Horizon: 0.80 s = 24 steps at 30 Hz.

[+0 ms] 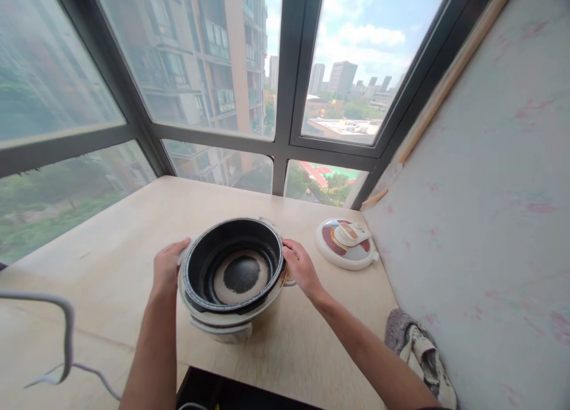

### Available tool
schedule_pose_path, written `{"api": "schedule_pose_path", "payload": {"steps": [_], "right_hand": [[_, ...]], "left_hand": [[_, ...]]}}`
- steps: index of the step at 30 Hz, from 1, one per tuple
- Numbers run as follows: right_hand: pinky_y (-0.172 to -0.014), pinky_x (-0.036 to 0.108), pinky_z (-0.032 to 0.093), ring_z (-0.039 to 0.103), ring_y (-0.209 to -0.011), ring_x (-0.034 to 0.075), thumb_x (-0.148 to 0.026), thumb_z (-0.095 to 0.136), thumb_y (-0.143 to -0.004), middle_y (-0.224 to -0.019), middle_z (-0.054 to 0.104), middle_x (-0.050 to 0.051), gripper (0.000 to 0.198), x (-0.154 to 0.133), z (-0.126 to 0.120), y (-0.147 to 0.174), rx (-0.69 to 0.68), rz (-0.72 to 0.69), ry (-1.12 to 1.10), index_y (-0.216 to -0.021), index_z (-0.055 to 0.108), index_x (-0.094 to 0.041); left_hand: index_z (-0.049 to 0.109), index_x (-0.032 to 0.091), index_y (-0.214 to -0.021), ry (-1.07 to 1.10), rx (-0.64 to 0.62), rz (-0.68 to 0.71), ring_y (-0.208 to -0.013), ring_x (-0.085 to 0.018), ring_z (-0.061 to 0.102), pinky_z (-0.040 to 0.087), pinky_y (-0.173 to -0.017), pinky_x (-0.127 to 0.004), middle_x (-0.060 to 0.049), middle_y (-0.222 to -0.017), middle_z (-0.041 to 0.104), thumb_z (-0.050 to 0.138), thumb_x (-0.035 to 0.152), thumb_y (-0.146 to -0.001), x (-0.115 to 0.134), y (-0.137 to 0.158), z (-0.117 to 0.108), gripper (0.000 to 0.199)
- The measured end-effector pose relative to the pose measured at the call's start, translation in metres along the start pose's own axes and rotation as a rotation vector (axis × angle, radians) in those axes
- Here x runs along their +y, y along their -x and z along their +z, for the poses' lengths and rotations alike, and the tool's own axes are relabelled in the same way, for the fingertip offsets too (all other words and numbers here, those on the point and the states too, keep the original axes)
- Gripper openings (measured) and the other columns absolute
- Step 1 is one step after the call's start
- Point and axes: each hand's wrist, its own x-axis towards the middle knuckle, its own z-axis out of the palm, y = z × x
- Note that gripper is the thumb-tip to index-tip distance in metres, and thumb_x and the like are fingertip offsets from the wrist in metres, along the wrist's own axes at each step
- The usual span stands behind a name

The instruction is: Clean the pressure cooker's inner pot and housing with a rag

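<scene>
In the middle of the head view an electric pressure cooker [222, 334] stands on a pale wooden surface, its lid off. Inside it sits a black inner pot [201, 267] with a worn, light ring on its bottom. My left hand [168, 264] is closed round the handle on the cooker's left side. On the opposite side my right hand [303, 267] grips the cooker by its right handle, fingers at the rim. The palm side of both hands is hidden. Apart from the cooker, to its right, lies the white lid [346, 244] with a brown and grey top.
Windows with dark frames [214, 134] stand behind the wooden surface [307, 339]. A patterned wall [481, 220] bounds the right side, with a crumpled cloth [421, 353] at its foot. A grey cable [66, 333] curves at the lower left. Dark open space [231, 395] shows at the front edge.
</scene>
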Motion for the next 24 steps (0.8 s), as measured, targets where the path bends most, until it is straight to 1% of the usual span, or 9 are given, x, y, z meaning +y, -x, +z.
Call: {"api": "schedule_pose_path", "payload": {"steps": [3,4,6,8,10,13,18,21,24], "right_hand": [[-0.113,0.044,0.044,0.063,-0.122,0.026,-0.055,0.061,-0.087,-0.125,0.072,0.010,0.043,0.006,-0.003,-0.001,-0.043,-0.046,0.028,-0.112,0.076,-0.023],[-0.115,0.046,0.042,0.062,-0.125,0.027,-0.057,0.061,-0.088,-0.128,0.071,0.009,0.045,0.007,-0.004,-0.001,-0.060,-0.055,0.038,-0.114,0.077,-0.024],[-0.119,0.048,0.038,0.059,-0.131,0.028,-0.061,0.061,-0.088,-0.134,0.069,0.009,0.050,0.007,-0.008,0.000,-0.094,-0.070,0.068,-0.119,0.076,-0.025],[-0.122,0.049,0.034,0.054,-0.138,0.029,-0.064,0.060,-0.088,-0.141,0.065,0.011,0.055,0.004,-0.011,0.001,-0.119,-0.076,0.113,-0.123,0.076,-0.025],[-0.124,0.049,0.031,0.050,-0.142,0.030,-0.067,0.060,-0.087,-0.147,0.061,0.012,0.059,0.000,-0.012,0.000,-0.133,-0.068,0.149,-0.124,0.075,-0.023],[-0.124,0.047,0.030,0.048,-0.144,0.030,-0.070,0.061,-0.085,-0.150,0.058,0.012,0.064,-0.007,-0.013,-0.002,-0.152,-0.034,0.144,-0.124,0.075,-0.022],[-0.125,0.047,0.030,0.047,-0.145,0.030,-0.069,0.067,-0.080,-0.150,0.056,0.012,0.066,-0.018,-0.010,-0.003,-0.165,0.008,0.096,-0.123,0.076,-0.020],[-0.125,0.047,0.030,0.045,-0.147,0.030,-0.064,0.072,-0.078,-0.152,0.054,0.011,0.064,-0.026,-0.008,0.001,-0.161,0.004,0.069,-0.126,0.074,-0.021],[-0.127,0.047,0.027,0.043,-0.148,0.030,-0.059,0.075,-0.078,-0.153,0.054,0.009,0.063,-0.035,-0.008,0.002,-0.177,-0.022,0.024,-0.129,0.072,-0.022]], "left_hand": [[0.064,0.014,-0.077,-0.027,0.030,-0.135,-0.052,-0.013,0.052,0.043,-0.051,-0.026,0.003,-0.056,0.058,0.075,0.038,-0.063,0.001,0.000,-0.006,0.030],[0.064,0.014,-0.080,-0.061,0.067,-0.111,-0.054,-0.014,0.053,0.044,-0.052,-0.026,0.003,-0.060,0.060,0.073,0.040,-0.064,0.002,0.002,-0.009,0.032],[0.066,0.015,-0.086,-0.157,0.138,-0.005,-0.067,-0.018,0.061,0.050,-0.060,-0.030,-0.002,-0.072,0.067,0.066,0.045,-0.071,0.003,0.013,-0.015,0.033],[0.069,0.016,-0.090,-0.278,0.182,0.137,-0.090,-0.025,0.067,0.056,-0.077,-0.038,-0.008,-0.091,0.072,0.059,0.049,-0.078,0.003,0.032,-0.022,0.036],[0.072,0.017,-0.094,-0.384,0.178,0.290,-0.110,-0.030,0.066,0.054,-0.095,-0.045,-0.013,-0.106,0.074,0.054,0.054,-0.084,0.000,0.057,-0.027,0.042],[0.073,0.016,-0.111,-0.396,0.054,0.409,-0.126,-0.031,0.061,0.043,-0.114,-0.049,-0.016,-0.127,0.070,0.050,0.057,-0.091,-0.006,0.093,-0.028,0.051],[0.055,0.013,-0.146,-0.310,-0.010,0.312,-0.151,-0.031,0.037,0.023,-0.127,-0.046,-0.017,-0.158,0.046,0.049,0.059,-0.093,-0.014,0.119,-0.018,0.070],[0.050,0.011,-0.150,-0.247,-0.003,0.281,-0.155,-0.032,0.027,0.017,-0.129,-0.047,-0.017,-0.162,0.040,0.055,0.061,-0.092,-0.014,0.120,-0.013,0.076],[0.055,0.015,-0.147,-0.089,-0.001,0.256,-0.156,-0.031,0.026,0.015,-0.129,-0.047,-0.014,-0.161,0.044,0.053,0.058,-0.094,-0.010,0.122,-0.010,0.068]]}}
